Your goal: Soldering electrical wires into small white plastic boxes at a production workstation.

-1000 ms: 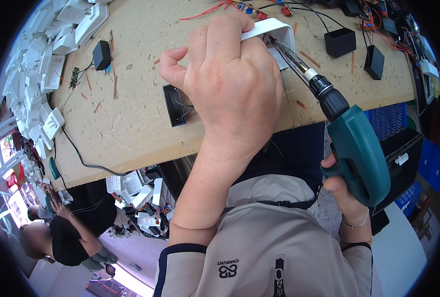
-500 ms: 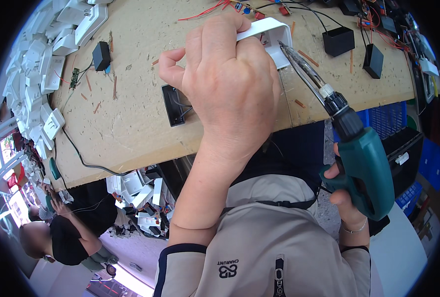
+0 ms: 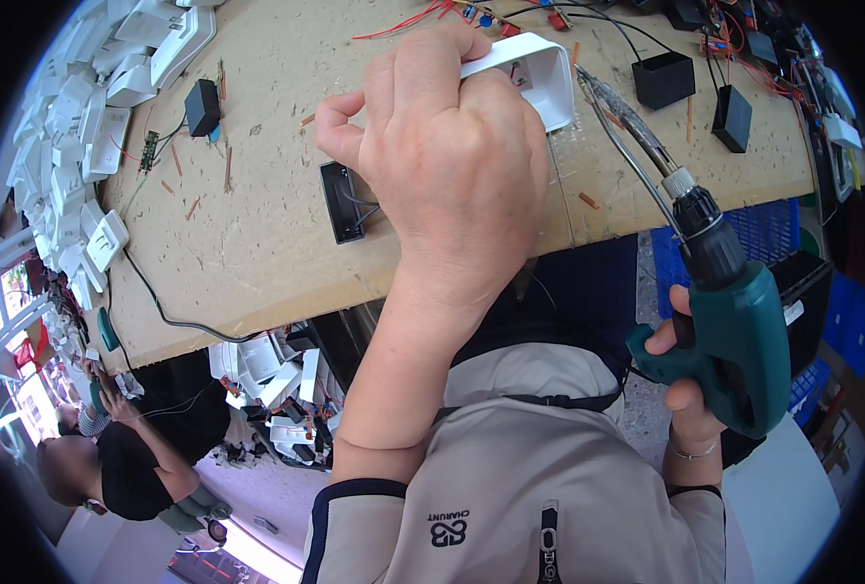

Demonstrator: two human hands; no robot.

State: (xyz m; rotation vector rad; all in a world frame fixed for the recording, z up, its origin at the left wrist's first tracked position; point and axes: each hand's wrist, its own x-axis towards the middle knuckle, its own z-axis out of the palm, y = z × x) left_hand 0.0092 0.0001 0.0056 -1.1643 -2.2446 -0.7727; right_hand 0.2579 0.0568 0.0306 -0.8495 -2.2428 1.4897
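My left hand (image 3: 457,161) is closed on the edge of a white plastic housing (image 3: 552,83), held tilted over the table with its hollow side showing to the right. A small metal part and a bit of red show inside it. In my right hand (image 3: 685,375) is a green pistol-grip soldering gun (image 3: 739,341), gripped by its handle. Its metal tip and thin feed tube point up and left, just right of the housing and apart from it. Below my left wrist lies an open black box (image 3: 343,202) with wires in it.
White housings (image 3: 72,185) are piled at the table's left. Near them lies a black box (image 3: 201,107) wired to a small green board (image 3: 148,151). Black boxes (image 3: 664,80) and wires fill the back right. A person (image 3: 141,457) works at lower left; blue crates (image 3: 763,234) stand below right.
My right hand has drawn the soldering gun back to the right, so its tip has left the inside of the white housing. My left hand has hardly moved.
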